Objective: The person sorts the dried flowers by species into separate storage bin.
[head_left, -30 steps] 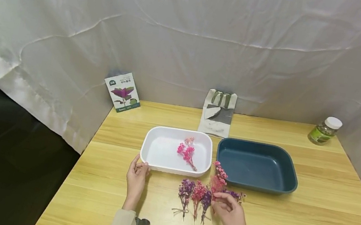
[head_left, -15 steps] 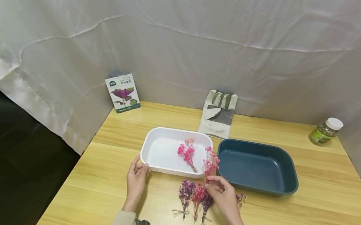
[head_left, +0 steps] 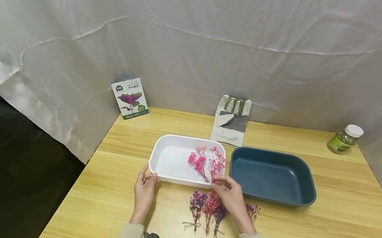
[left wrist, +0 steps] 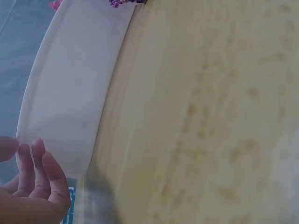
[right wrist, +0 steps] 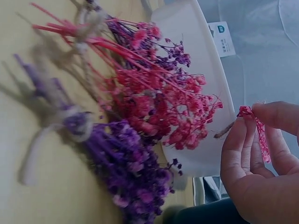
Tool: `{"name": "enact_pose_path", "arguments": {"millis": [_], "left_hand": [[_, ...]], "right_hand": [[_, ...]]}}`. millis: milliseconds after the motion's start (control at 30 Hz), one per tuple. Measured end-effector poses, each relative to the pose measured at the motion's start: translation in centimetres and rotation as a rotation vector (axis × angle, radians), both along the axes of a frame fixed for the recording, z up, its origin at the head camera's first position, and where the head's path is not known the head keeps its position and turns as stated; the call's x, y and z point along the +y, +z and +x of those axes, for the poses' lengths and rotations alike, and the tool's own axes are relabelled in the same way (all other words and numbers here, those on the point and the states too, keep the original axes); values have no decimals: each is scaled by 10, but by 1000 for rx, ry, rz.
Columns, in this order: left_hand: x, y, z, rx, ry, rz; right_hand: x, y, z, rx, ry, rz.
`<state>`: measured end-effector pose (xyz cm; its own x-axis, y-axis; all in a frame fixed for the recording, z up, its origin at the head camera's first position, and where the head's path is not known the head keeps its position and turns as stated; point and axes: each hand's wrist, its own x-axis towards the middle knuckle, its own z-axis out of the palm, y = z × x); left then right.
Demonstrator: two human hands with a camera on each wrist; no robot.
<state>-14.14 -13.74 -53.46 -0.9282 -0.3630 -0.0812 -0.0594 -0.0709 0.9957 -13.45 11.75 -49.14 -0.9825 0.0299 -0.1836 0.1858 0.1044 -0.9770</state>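
A white tray [head_left: 170,161] lies on the table, with a pink dried-flower bunch [head_left: 199,163] inside it. My left hand [head_left: 144,192] holds the tray's near left corner, thumb at the rim and fingers against the outer wall in the left wrist view. Between thumb and fingertips, my right hand [head_left: 232,199] pinches the stems of another pink dried-flower bunch [head_left: 217,165], whose heads hang over the tray's right end. Just in front lie a purple bunch [head_left: 197,203], a pink bunch [right wrist: 154,102] and a second purple bunch [right wrist: 117,158]. More purple flowers [head_left: 253,210] are partly hidden behind my right hand.
A dark blue tray [head_left: 271,174] stands directly right of the white one. Behind them a work glove [head_left: 232,121] leans near the curtain. A plant-pictured packet [head_left: 130,98] stands back left, and a white-lidded jar [head_left: 345,139] back right.
My right hand has moved left and away from me, carrying the pink flower bunch from beside the blue tray to over the white tray. The left hand stays at its corner.
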Motion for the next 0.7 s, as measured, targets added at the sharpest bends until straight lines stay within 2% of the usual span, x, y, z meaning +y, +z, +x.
{"name": "enact_pose_path", "arguments": {"millis": [267, 700], "left_hand": [[0, 1, 0, -3, 1, 3], [0, 0, 1, 2, -4, -5]], "right_hand": [[-6, 5, -13, -9, -5, 16], [-12, 11, -27, 54, 36, 41]]}}
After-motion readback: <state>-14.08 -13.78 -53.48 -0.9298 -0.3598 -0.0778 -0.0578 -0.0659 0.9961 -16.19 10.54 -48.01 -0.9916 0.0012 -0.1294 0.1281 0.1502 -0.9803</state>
